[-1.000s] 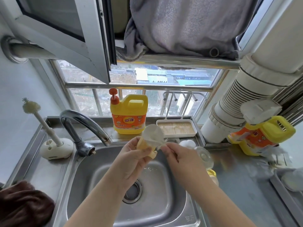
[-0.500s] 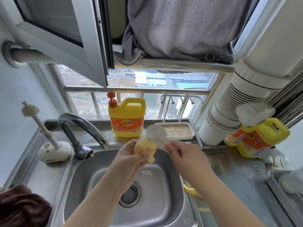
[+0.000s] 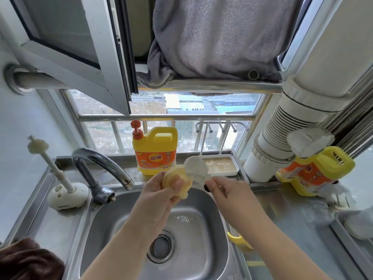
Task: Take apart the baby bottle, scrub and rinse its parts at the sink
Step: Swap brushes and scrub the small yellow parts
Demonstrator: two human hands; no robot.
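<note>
Over the steel sink (image 3: 105, 225) my left hand (image 3: 161, 193) grips a yellow bottle collar (image 3: 177, 181) with its fingers curled round it. A translucent silicone nipple (image 3: 196, 168) sticks out of the collar toward the window. My right hand (image 3: 226, 194) pinches the nipple's lower edge between thumb and fingers. A yellow bottle part (image 3: 239, 242) lies on the counter right of the sink, partly hidden by my right forearm. A bottle brush (image 3: 50, 162) stands upright in its white holder (image 3: 67, 196) at the sink's left.
The faucet (image 3: 101, 166) arches over the sink's back left with no water running. A yellow detergent jug (image 3: 155, 151) and a small tray (image 3: 222, 165) stand on the back ledge. A second jug (image 3: 314, 170) leans by the white pipe. A brown cloth (image 3: 28, 259) lies bottom left.
Both hands have lifted a little and the collar has turned in my left hand, the nipple now pointing toward the window. The clear and white parts on the right counter have dropped out of sight.
</note>
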